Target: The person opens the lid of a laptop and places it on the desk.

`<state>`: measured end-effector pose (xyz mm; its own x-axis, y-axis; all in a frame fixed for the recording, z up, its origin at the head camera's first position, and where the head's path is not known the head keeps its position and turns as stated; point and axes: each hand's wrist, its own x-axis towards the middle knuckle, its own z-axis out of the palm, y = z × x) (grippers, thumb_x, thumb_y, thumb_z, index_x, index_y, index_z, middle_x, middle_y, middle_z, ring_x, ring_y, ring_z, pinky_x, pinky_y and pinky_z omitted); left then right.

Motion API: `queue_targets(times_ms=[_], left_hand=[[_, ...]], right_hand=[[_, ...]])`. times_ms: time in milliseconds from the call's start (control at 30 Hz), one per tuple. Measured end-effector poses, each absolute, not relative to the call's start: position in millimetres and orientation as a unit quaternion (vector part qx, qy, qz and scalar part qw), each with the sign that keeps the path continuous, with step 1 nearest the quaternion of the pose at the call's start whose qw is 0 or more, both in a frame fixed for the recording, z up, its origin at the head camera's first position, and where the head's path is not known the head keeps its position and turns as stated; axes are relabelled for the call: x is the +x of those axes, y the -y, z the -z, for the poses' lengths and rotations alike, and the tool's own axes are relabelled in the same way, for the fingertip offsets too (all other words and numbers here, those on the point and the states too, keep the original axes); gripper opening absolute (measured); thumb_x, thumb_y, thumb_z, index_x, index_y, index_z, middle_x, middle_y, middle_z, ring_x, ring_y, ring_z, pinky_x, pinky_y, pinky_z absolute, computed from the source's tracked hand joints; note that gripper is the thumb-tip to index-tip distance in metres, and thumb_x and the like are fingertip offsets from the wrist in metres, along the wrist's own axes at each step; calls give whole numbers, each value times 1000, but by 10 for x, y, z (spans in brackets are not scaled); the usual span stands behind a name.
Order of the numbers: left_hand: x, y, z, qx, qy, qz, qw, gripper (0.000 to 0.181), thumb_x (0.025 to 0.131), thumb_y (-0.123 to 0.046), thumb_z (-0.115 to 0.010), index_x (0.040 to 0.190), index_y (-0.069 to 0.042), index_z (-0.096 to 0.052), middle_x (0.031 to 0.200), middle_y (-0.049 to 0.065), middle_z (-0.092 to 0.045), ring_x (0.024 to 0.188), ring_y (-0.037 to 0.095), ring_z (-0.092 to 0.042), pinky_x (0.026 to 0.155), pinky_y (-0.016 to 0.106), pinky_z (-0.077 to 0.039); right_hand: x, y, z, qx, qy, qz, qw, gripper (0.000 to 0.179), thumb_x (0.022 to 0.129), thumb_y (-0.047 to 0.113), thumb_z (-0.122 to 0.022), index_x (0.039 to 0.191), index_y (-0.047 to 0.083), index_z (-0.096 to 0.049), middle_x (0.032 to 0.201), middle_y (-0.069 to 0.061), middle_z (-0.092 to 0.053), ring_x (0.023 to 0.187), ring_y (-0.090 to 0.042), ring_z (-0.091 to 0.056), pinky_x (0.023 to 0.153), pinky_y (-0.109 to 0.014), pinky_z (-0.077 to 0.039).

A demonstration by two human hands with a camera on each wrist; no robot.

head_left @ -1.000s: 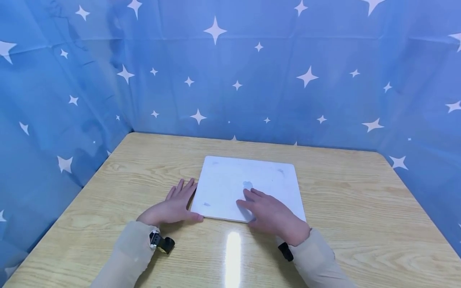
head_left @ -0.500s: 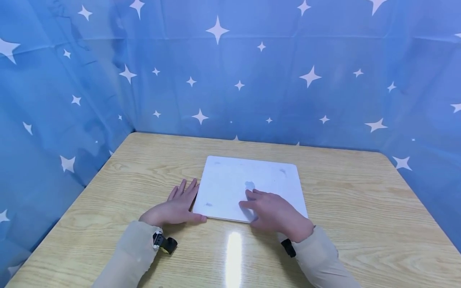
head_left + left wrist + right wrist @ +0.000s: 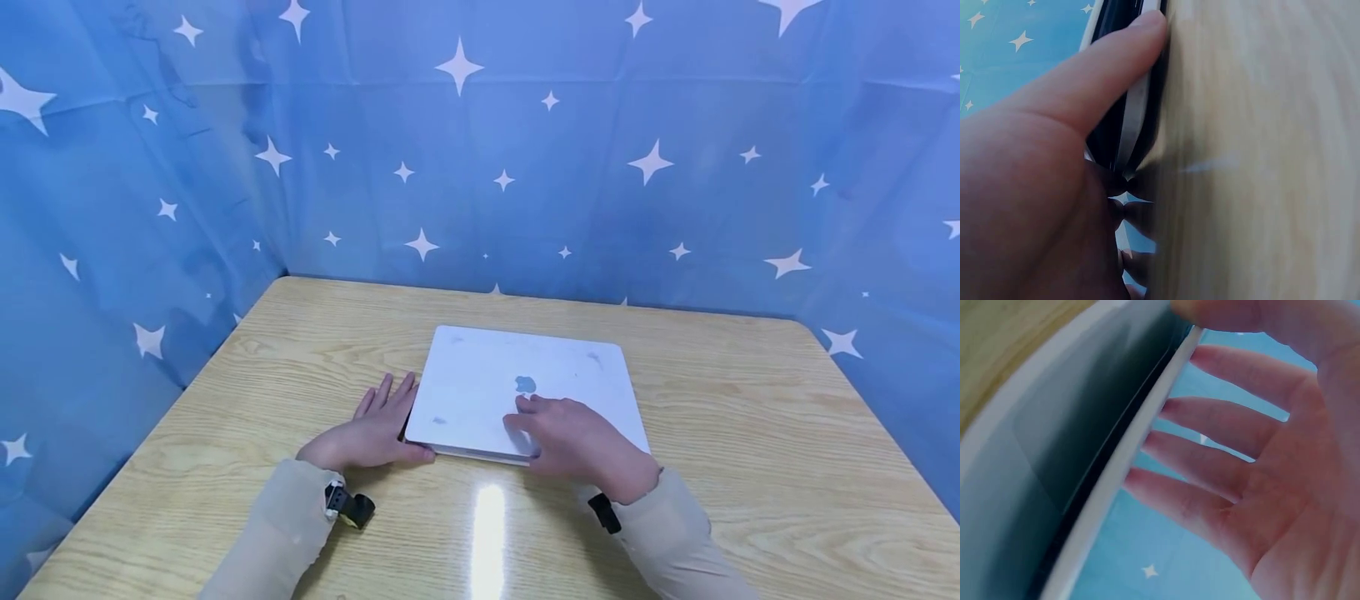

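A silver laptop (image 3: 472, 379) lies on the wooden table, its lid tilted slightly up at the near edge. Spread along the laptop's left side, my left hand (image 3: 367, 435) keeps its fingers straight. The left wrist view has its thumb (image 3: 1129, 53) against the base's front edge near the corner, below a narrow dark gap. My right hand (image 3: 581, 442) pinches the lid's front edge right of the middle. From the right wrist, the lid's rim (image 3: 1110, 472) stands away from the grey base (image 3: 1016, 425), with fingertips on the outer face and the thumb at the rim.
The wooden table (image 3: 750, 417) reaches back to a blue curtain (image 3: 480, 192) with white stars, which also hangs along both sides. A bright light reflection (image 3: 487, 533) shows on the table in front of the laptop.
The laptop lid's near edge has risen a little with my right hand, and a thin gap now shows along the front. My left hand stays at the corner. The view has shifted slightly.
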<state>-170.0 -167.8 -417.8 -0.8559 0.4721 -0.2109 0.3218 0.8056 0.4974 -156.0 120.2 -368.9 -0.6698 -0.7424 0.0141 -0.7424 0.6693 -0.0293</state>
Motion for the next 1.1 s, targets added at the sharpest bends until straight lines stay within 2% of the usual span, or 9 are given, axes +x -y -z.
queue_targets(times_ms=[200, 367, 467, 733, 967, 1100], left_hand=[[-1702, 1674, 4174, 211, -937, -229, 161, 107, 72, -65, -56, 144, -14, 5, 148, 7, 9, 132, 28, 18, 104, 47, 7], [-1699, 1677, 4180, 210, -931, -253, 159, 106, 72, -60, -61, 144, -14, 2, 148, 10, 7, 131, 30, 18, 103, 49, 7], [-1700, 1677, 4184, 212, -931, -253, 158, 105, 72, -59, -61, 144, -15, 2, 148, 11, 6, 131, 31, 18, 102, 50, 6], [-1705, 1670, 4162, 212, -935, -235, 158, 107, 73, -62, -58, 144, -15, 7, 148, 11, 7, 131, 31, 17, 104, 48, 6], [-1703, 1676, 4175, 211, -936, -236, 156, 105, 72, -63, -58, 143, -23, 8, 148, 10, 8, 131, 31, 17, 104, 48, 6], [-1701, 1688, 4175, 209, -936, -239, 150, 107, 71, -64, -59, 143, -25, 11, 149, 8, 8, 131, 32, 17, 104, 49, 6]], right_hand=[[-1563, -1177, 3628, 431, 901, 38, 12, 23, 65, 9, -55, 88, 14, -54, 80, 2, -50, 53, -10, -37, 52, -26, -34], [-1586, -1164, 3518, 453, 888, 71, 21, 19, 64, 7, -53, 82, 13, -52, 63, 6, -37, 44, -10, -27, 44, -24, -24], [-1608, -1156, 3440, 460, 884, 85, 12, 20, 64, 6, -52, 83, 13, -54, 61, 6, -36, 42, -10, -25, 44, -24, -21], [-1653, -1095, 3213, 436, 894, 96, -43, 26, 71, 9, -57, 96, 13, -62, 61, 7, -42, 45, -12, -35, 46, -25, -27], [-1682, -1075, 3103, 427, 898, 90, -52, 14, 69, 5, -55, 78, 16, -57, 56, 5, -39, 48, -12, -33, 48, -26, -27], [-1720, -1065, 3040, 415, 904, 77, -72, 10, 71, 7, -56, 73, 17, -55, 54, 5, -41, 49, -13, -36, 49, -26, -30]])
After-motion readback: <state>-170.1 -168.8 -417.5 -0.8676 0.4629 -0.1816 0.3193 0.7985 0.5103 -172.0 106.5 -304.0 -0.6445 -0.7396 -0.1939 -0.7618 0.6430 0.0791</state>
